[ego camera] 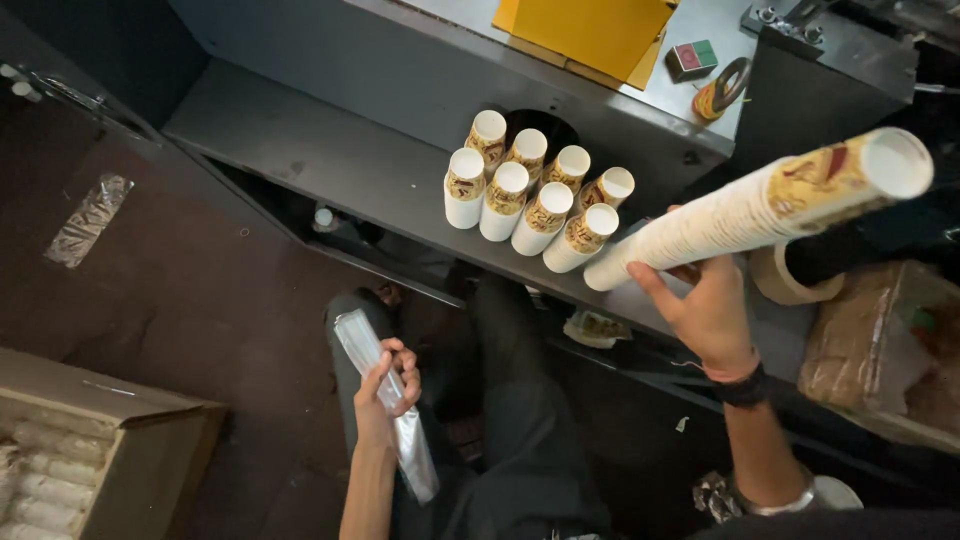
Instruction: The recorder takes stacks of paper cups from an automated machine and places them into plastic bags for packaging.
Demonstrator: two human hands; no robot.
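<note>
Head view, looking down at a seated person's lap and a grey metal shelf (330,150) beyond it; right hand (705,310) is closed under a long nested stack of paper cups (760,205), fingers wrapped on its near end, stack held off the shelf and slanting up toward the far right; left hand (385,395) is closed around a clear plastic sleeve (385,400), flat and empty as far as I can tell, lying along the lap near the left knee; sleeve and held stack are well apart, nothing inside the sleeve yet.

On the shelf, left of the held stack, eight more cup stacks (530,190) stand together in a tight cluster, leaning slightly, in front of a dark round opening in the machine body; none of them bagged. Cardboard box (100,450) at near left on the floor is open and shows rows of pale wrapped rolls, look like already sleeved stacks but too dim to be sure.

Judging progress: one stack picked up, sleeve in hand, sleeving of this stack not started; the eight on the shelf untouched; box partly filled, so I'd call it mid-batch.

Other bits: yellow folder-like card (590,30) on the far top surface, small red and green box (692,58) and a tape roll (722,90) beside it; brown tape roll (785,280) and a plastic-wrapped bundle (880,330) at right.
</note>
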